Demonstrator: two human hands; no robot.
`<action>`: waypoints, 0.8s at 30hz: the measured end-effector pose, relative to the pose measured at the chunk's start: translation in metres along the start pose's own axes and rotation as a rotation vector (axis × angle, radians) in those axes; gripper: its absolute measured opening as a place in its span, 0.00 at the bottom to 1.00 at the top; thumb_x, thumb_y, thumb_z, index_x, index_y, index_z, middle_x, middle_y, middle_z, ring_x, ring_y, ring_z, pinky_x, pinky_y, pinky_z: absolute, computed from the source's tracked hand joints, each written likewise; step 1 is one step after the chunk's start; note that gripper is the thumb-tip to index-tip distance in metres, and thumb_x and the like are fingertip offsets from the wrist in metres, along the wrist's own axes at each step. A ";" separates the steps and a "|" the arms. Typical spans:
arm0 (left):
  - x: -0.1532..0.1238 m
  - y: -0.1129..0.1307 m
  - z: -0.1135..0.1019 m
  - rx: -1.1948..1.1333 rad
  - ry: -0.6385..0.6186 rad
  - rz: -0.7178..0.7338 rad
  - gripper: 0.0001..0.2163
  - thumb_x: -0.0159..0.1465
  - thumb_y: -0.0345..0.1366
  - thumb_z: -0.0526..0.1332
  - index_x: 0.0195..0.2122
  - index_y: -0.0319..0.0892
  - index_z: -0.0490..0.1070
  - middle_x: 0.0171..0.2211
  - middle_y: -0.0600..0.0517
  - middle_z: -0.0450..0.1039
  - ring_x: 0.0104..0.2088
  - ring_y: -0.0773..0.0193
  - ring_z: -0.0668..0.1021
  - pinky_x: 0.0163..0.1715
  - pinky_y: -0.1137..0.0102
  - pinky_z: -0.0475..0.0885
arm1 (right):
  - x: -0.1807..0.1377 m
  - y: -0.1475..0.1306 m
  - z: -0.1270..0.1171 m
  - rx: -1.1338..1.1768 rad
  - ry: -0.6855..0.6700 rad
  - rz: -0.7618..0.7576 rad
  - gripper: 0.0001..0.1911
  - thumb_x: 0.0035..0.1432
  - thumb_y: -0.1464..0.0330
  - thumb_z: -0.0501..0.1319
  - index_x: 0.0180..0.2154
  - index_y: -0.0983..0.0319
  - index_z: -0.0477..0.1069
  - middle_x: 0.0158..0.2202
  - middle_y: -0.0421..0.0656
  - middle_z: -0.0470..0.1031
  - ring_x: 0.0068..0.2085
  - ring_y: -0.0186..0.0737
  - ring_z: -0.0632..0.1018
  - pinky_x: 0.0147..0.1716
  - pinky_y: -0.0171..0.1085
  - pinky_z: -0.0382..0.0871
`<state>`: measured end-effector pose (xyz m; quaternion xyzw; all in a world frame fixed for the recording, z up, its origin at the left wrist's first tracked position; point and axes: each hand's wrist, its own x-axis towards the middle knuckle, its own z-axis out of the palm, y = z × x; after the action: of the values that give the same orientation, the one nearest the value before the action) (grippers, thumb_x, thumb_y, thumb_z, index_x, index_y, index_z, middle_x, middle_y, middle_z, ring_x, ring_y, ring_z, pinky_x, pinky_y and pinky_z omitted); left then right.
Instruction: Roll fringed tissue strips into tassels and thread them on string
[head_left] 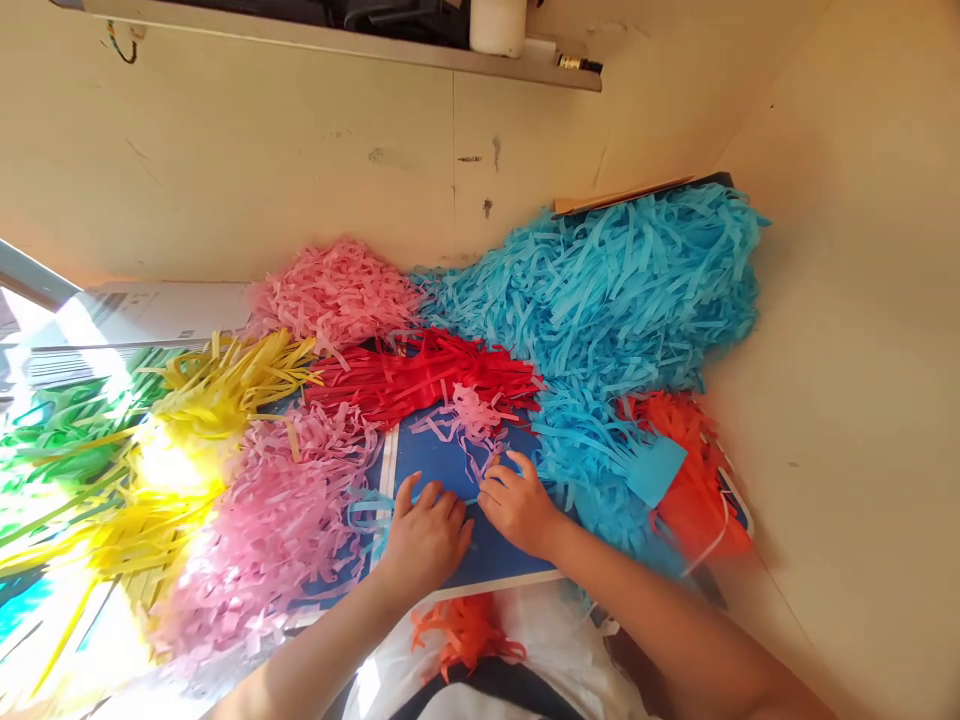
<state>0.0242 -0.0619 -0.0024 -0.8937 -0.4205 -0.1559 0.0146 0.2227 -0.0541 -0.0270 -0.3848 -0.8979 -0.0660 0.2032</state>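
Left hand [424, 535] lies flat on the blue board [495, 560], fingers spread. Right hand [519, 508] sits just beside it, fingers curled at the pink paper strips [472, 415]; whether they pinch any, I cannot tell.

Both hands rest on a flat blue board with a white edge [442, 465]. The left hand [424, 535] lies palm down with its fingers spread. The right hand [517, 505], just beside it, has bent fingers whose tips reach a small tuft of pale pink paper strips [472, 415]; whether it grips any is unclear. Beyond the tuft lie red paper strips [420, 375]. A heap of pink shredded paper [262, 510] sits left of the left hand, and sky-blue shredded paper [615, 290] right of the right hand.
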 end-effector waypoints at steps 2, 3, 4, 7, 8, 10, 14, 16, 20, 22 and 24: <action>0.003 0.000 0.001 0.025 0.007 -0.020 0.08 0.66 0.33 0.60 0.30 0.43 0.76 0.29 0.51 0.78 0.40 0.55 0.77 0.57 0.50 0.58 | 0.006 -0.003 -0.001 -0.012 0.004 -0.007 0.11 0.65 0.75 0.55 0.32 0.61 0.73 0.34 0.42 0.78 0.45 0.41 0.72 0.61 0.54 0.47; 0.003 -0.001 0.000 0.030 0.025 -0.021 0.08 0.66 0.31 0.60 0.29 0.43 0.75 0.28 0.52 0.78 0.39 0.56 0.78 0.57 0.51 0.58 | 0.010 -0.006 -0.006 0.000 0.010 0.006 0.12 0.65 0.75 0.55 0.31 0.61 0.73 0.34 0.41 0.78 0.45 0.41 0.72 0.61 0.54 0.48; 0.003 -0.002 -0.002 0.026 0.055 -0.014 0.08 0.66 0.29 0.60 0.30 0.43 0.75 0.28 0.53 0.78 0.40 0.57 0.78 0.57 0.52 0.57 | 0.012 -0.010 -0.013 0.026 0.022 0.035 0.12 0.65 0.75 0.55 0.30 0.61 0.73 0.33 0.41 0.78 0.44 0.40 0.73 0.59 0.52 0.50; 0.000 -0.005 -0.022 -0.058 0.230 0.043 0.09 0.67 0.27 0.57 0.34 0.45 0.76 0.30 0.54 0.80 0.41 0.59 0.79 0.59 0.54 0.54 | 0.018 -0.025 -0.049 0.223 0.039 0.253 0.11 0.65 0.72 0.58 0.30 0.59 0.75 0.34 0.39 0.80 0.41 0.38 0.73 0.51 0.45 0.58; -0.002 -0.004 -0.032 -0.097 0.290 0.073 0.10 0.68 0.27 0.56 0.36 0.46 0.76 0.31 0.55 0.81 0.41 0.60 0.80 0.60 0.55 0.54 | 0.020 -0.029 -0.064 0.337 0.019 0.351 0.10 0.65 0.70 0.59 0.31 0.58 0.77 0.35 0.39 0.80 0.40 0.38 0.73 0.48 0.43 0.59; -0.004 -0.001 -0.053 -0.157 0.369 0.147 0.12 0.70 0.28 0.54 0.39 0.46 0.76 0.33 0.55 0.81 0.40 0.62 0.80 0.61 0.56 0.53 | 0.023 -0.032 -0.090 0.657 -0.096 0.517 0.09 0.64 0.65 0.61 0.34 0.55 0.79 0.39 0.38 0.81 0.41 0.39 0.74 0.45 0.42 0.61; -0.002 0.011 -0.083 -0.242 0.417 0.246 0.09 0.69 0.28 0.56 0.38 0.43 0.76 0.31 0.54 0.80 0.39 0.63 0.80 0.61 0.56 0.52 | 0.028 -0.023 -0.110 1.382 -0.335 0.771 0.14 0.52 0.57 0.68 0.32 0.61 0.81 0.31 0.40 0.80 0.35 0.39 0.76 0.39 0.38 0.65; 0.000 0.017 -0.090 -0.310 0.406 0.264 0.08 0.68 0.27 0.57 0.36 0.42 0.75 0.30 0.54 0.79 0.37 0.64 0.80 0.61 0.55 0.54 | 0.026 -0.021 -0.106 1.558 -0.352 0.893 0.19 0.42 0.54 0.74 0.30 0.62 0.80 0.27 0.39 0.78 0.31 0.36 0.73 0.35 0.36 0.64; 0.002 0.025 -0.089 -0.391 0.386 0.269 0.08 0.68 0.25 0.57 0.35 0.41 0.73 0.28 0.55 0.77 0.32 0.68 0.79 0.60 0.57 0.59 | 0.015 -0.028 -0.098 1.718 -0.366 0.897 0.21 0.41 0.52 0.74 0.27 0.64 0.80 0.25 0.39 0.77 0.29 0.33 0.71 0.34 0.35 0.63; 0.002 0.026 -0.087 -0.406 0.388 0.246 0.09 0.67 0.23 0.55 0.34 0.42 0.73 0.29 0.55 0.78 0.31 0.69 0.79 0.60 0.58 0.60 | 0.010 -0.033 -0.098 1.778 -0.366 0.846 0.20 0.46 0.53 0.72 0.25 0.65 0.79 0.25 0.41 0.77 0.30 0.34 0.71 0.34 0.35 0.62; 0.002 0.026 -0.085 -0.433 0.359 0.237 0.11 0.67 0.22 0.54 0.37 0.42 0.73 0.32 0.54 0.80 0.31 0.70 0.80 0.61 0.60 0.59 | 0.007 -0.038 -0.098 1.820 -0.331 0.835 0.20 0.47 0.53 0.71 0.24 0.65 0.79 0.24 0.41 0.76 0.28 0.33 0.70 0.32 0.34 0.61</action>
<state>0.0225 -0.0906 0.0816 -0.8770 -0.2609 -0.3947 -0.0841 0.2223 -0.1028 0.0666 -0.3713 -0.4176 0.7734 0.2991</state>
